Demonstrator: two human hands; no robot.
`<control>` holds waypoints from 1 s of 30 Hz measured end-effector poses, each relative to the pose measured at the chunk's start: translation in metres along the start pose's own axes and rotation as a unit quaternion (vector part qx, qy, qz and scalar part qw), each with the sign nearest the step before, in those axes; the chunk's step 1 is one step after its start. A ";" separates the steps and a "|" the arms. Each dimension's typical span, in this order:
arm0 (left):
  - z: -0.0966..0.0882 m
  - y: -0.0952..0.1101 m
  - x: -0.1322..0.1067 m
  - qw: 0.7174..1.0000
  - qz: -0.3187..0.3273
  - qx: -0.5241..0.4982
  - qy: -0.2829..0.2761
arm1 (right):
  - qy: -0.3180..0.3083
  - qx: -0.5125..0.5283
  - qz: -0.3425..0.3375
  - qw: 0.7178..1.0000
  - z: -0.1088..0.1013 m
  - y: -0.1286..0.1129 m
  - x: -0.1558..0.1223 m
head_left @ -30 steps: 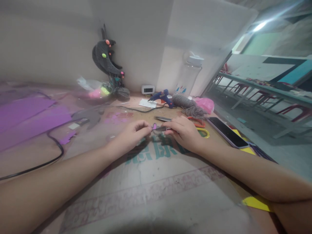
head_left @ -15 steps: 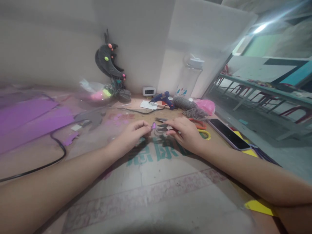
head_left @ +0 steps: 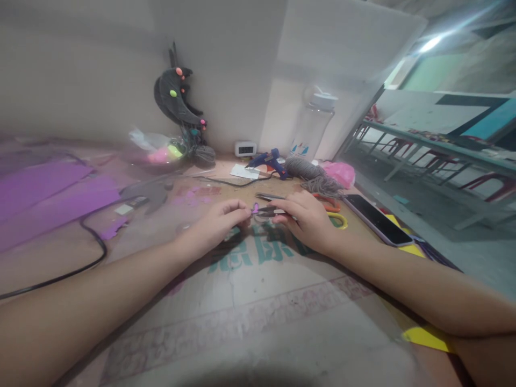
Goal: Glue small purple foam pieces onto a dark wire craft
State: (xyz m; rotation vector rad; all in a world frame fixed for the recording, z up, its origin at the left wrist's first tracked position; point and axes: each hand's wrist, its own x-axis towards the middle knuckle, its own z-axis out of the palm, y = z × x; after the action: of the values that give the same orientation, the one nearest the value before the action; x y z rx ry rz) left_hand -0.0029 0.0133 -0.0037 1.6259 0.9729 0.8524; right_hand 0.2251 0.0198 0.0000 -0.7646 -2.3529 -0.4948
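My left hand (head_left: 220, 220) pinches a tiny purple piece (head_left: 255, 208) between its fingertips, just above the printed table covering (head_left: 250, 285). My right hand (head_left: 307, 217) is closed round small metal snips (head_left: 267, 212) whose blades point left and meet the purple piece. Both forearms rest on the table.
Behind the hands lie a second pair of scissors (head_left: 269, 196), a blue glue gun (head_left: 271, 160), grey yarn (head_left: 312, 175), orange and yellow scissor handles (head_left: 335, 212) and a phone (head_left: 375, 218). Purple sheets (head_left: 48, 193) and a black cable (head_left: 94, 242) sit at the left, a water bottle (head_left: 311, 126) at the wall.
The snips' blades stood open half a second ago and are now closed against the purple piece. The hands have hardly shifted.
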 end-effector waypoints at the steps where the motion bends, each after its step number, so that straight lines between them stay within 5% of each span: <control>1: 0.000 0.000 0.000 1.000 0.000 0.003 -0.002 | 0.002 -0.001 -0.003 1.000 0.000 0.000 0.000; 30: 0.002 0.006 -0.004 0.999 -0.010 0.034 0.003 | -0.022 0.010 -0.002 1.000 -0.001 -0.001 -0.001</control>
State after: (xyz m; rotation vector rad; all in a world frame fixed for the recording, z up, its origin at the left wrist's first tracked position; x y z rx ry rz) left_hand -0.0020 0.0086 0.0011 1.6691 1.0304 0.8199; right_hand 0.2257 0.0184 -0.0001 -0.7696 -2.3972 -0.4588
